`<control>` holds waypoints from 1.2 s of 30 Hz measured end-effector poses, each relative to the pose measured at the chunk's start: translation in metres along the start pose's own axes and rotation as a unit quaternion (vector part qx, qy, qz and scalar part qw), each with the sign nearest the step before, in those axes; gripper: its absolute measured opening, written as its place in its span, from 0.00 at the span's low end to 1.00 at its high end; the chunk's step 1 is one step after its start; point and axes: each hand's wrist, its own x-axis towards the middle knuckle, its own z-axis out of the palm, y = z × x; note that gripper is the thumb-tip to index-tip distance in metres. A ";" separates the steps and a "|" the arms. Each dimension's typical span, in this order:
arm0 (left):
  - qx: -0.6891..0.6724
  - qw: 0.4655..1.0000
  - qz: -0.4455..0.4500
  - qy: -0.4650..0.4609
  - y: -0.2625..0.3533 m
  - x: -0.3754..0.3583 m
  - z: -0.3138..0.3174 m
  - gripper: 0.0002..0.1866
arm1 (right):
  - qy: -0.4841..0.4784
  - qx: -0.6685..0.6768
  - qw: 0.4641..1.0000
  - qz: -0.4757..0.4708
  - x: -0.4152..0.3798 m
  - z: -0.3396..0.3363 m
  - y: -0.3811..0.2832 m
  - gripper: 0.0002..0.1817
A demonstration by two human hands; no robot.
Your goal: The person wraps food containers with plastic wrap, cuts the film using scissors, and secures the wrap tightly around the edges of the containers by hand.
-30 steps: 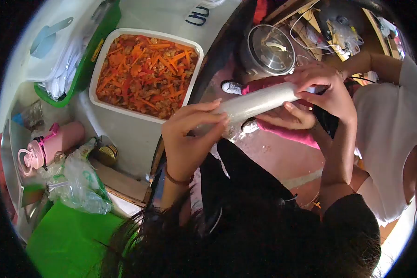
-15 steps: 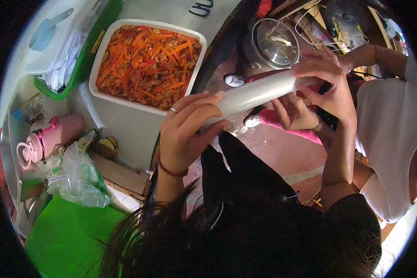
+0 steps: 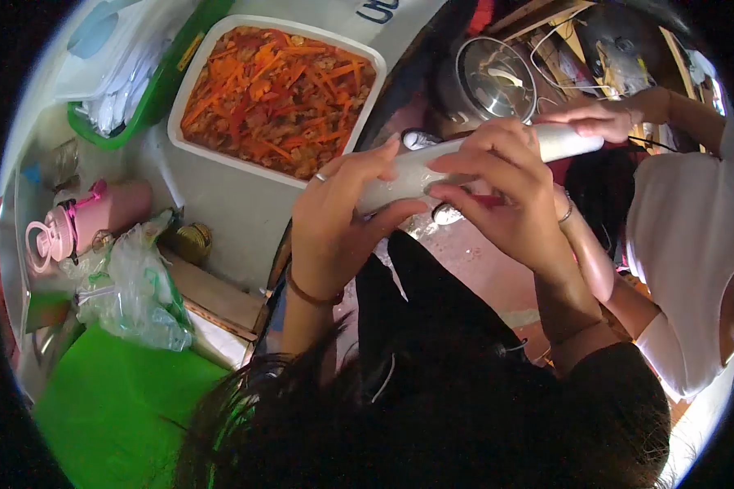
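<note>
A long whitish roll of plastic wrap [image 3: 412, 175] slants across the view in front of me. My left hand [image 3: 334, 212], with a ring on one finger, is wrapped round its near left end. Around the roll's middle, the fingers and thumb of my right hand [image 3: 501, 191] are curled over it. At the far right end, another person's hand [image 3: 591, 118] touches the roll. Left of the roll stands a white tray [image 3: 236, 166] filled with shredded carrot and a reddish cooked mix [image 3: 277, 102].
A pink bottle [image 3: 106, 216], a clear plastic bag [image 3: 143, 285] and a small jar [image 3: 192, 242] lie at the left. A green basket [image 3: 114, 140] holds white items. A glass lid [image 3: 497, 77] is at the back right. Below left is a green surface [image 3: 106, 407].
My right hand has moved left along the roll to its middle. The other person's hand has come to the roll's right end. The view has shifted slightly.
</note>
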 end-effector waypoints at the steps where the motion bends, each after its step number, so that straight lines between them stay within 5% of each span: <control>1: -0.004 1.000 -0.009 -0.006 -0.001 0.000 -0.002 0.22 | 0.006 0.002 1.000 0.006 0.001 0.002 -0.001 0.13; 16: -0.126 0.987 -0.095 0.016 -0.002 -0.013 0.001 0.22 | -0.132 0.040 0.987 0.080 0.024 0.003 -0.019 0.07; 25: -0.110 0.987 -0.112 0.042 0.008 -0.017 0.009 0.23 | -0.318 0.066 0.937 0.130 0.057 -0.008 -0.009 0.10; 32: -0.142 0.978 -0.145 0.041 0.012 -0.026 0.017 0.21 | -0.346 -0.047 0.937 0.003 0.052 -0.007 -0.007 0.06; 36: -0.156 0.976 -0.131 0.073 0.009 -0.028 0.019 0.19 | -0.336 -0.044 0.941 0.018 0.051 -0.008 -0.017 0.05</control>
